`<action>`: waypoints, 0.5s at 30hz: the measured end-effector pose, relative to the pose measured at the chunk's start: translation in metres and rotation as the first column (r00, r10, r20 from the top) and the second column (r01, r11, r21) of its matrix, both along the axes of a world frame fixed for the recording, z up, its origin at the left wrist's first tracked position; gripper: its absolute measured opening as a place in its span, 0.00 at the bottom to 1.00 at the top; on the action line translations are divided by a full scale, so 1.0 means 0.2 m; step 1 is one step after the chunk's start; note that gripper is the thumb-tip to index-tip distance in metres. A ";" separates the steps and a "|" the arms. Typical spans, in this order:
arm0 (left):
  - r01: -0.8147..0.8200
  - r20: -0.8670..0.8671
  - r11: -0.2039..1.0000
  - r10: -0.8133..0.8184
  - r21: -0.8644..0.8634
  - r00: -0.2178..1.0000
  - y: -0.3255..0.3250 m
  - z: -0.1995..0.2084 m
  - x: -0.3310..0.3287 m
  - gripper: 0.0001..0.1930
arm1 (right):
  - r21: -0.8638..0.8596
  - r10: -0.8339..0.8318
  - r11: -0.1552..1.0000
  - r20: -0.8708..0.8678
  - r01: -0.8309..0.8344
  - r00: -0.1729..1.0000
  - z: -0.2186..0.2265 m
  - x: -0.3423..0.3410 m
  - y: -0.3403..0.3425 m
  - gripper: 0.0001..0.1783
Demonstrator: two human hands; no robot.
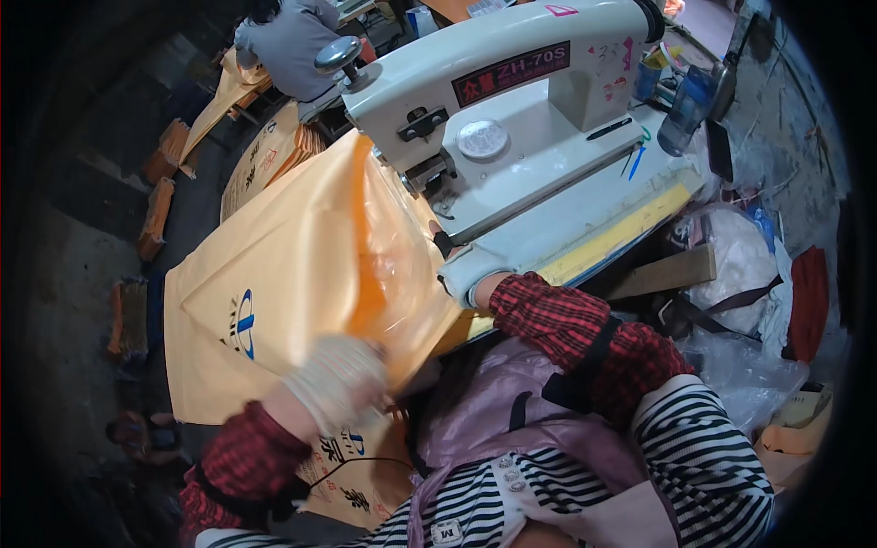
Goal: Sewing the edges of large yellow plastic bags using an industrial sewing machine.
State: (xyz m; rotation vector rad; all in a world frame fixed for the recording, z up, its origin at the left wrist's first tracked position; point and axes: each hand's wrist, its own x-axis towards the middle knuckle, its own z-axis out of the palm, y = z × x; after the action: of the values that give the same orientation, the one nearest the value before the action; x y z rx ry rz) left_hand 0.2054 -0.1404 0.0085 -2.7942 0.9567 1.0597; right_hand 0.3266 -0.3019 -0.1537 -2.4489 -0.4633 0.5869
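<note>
Sack lies by our left hand and right hand; one blurred, one part-hidden, neither grip can we tell. Its cloth looks light and floppy, its clear liner slippery; we'd take both by the edge. It drapes left of the sewing machine on our worktable, a co-worker beyond.

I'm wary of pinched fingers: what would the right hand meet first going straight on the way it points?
The right hand would probably meet the sewing machine's head first, though depth there is unclear.
</note>
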 end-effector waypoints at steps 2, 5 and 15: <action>0.268 0.077 0.879 -0.259 -0.395 0.963 -0.22 -0.03 -0.17 0.07 | -0.077 0.144 0.987 0.034 -0.141 0.989 -0.02 -0.04 0.07 0.40; 0.327 -0.080 0.920 -0.350 -0.219 0.933 -0.48 -0.06 -0.23 0.05 | -0.103 0.191 0.979 0.168 -0.175 0.967 0.06 -0.19 0.11 0.17; 0.162 0.234 0.934 -0.243 0.319 0.941 -0.20 0.30 0.14 0.04 | -0.293 0.011 0.956 0.066 0.009 0.998 0.05 0.08 0.25 0.40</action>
State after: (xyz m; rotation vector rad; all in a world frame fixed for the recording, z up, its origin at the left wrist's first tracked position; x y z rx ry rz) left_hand 0.2339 -0.1796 0.0694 -2.4489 0.9414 0.7030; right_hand 0.3430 -0.2524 -0.1444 -2.7581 -0.4305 0.6121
